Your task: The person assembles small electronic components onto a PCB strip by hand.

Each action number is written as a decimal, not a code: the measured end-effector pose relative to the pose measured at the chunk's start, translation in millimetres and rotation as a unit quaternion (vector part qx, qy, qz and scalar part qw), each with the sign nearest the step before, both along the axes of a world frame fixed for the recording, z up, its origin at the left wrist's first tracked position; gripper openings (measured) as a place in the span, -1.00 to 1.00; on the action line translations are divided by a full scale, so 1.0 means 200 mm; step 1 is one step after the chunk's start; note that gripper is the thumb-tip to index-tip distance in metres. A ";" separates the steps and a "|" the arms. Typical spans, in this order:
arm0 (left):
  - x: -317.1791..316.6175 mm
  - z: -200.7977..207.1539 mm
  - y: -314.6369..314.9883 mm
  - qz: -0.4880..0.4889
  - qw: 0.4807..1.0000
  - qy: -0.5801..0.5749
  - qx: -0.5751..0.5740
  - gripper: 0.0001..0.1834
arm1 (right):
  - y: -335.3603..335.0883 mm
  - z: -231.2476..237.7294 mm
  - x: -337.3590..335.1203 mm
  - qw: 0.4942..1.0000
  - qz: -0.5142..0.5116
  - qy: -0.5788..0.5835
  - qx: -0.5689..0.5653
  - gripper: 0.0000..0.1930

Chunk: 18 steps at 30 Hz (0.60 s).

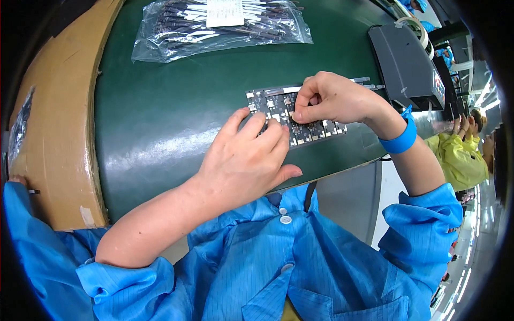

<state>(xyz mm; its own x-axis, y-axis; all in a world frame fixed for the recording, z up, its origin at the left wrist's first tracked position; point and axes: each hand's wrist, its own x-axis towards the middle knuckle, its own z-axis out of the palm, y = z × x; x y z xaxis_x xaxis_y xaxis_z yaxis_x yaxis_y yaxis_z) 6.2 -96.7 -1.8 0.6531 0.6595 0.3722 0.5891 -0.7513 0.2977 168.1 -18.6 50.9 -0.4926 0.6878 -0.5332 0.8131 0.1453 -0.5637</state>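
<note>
A black circuit board panel [316, 132] with many small pale and metallic parts lies flat on the green table. The fingertips of my left hand [246, 150] rest spread on its left part, with the thumb stretched out near the table's front edge. Over the middle of the panel, my right hand [334, 99] is closed in a pinch, thumb against forefinger. Whatever it pinches, if anything, is too small and hidden to make out. Thin pale strips [363, 80] stick out past the panel's far right side, partly behind my right hand.
At the far side lies a clear plastic bag [225, 29] of black and white strips. A dark grey box-shaped device [404, 64] with a tape roll [420, 32] stands at the right. Brown cardboard [69, 117] borders the left. A person in yellow [458, 158] is further right.
</note>
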 end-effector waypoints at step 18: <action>0.00 -0.01 0.00 0.002 1.000 0.004 -0.003 -0.50 | -0.03 -0.02 -0.03 0.998 -0.006 -0.038 0.055 -0.79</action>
<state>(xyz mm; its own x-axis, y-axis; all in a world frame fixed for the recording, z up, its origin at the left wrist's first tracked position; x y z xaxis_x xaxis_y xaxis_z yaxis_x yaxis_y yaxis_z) 6.5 -96.6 -2.9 0.6537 0.6646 0.3621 0.5945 -0.7470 0.2977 163.0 -24.6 47.0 -0.4450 0.7499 -0.4895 0.8552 0.1936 -0.4808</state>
